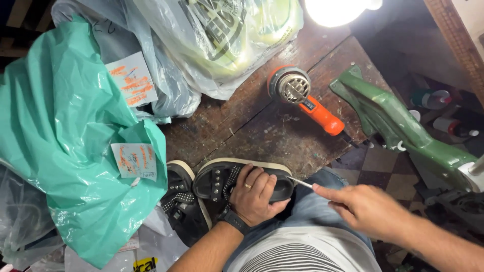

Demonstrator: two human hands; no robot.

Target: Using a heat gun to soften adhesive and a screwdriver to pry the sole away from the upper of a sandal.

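Note:
My left hand (257,195) grips a black studded sandal (222,179) with a pale sole, held on my lap at the bench's near edge. A ring is on one finger and a dark watch on the wrist. My right hand (365,209) pinches a thin pale stick or brush (300,183) whose tip touches the sandal's right end. A second black studded sandal (182,201) lies just left of the first, partly under it.
An orange heat gun (307,100) lies on the worn wooden bench (252,126). A green metal stand (398,121) sits at right. A large teal plastic bag (65,141) and clear bags (212,40) crowd the left and back. A bright lamp (335,10) shines above.

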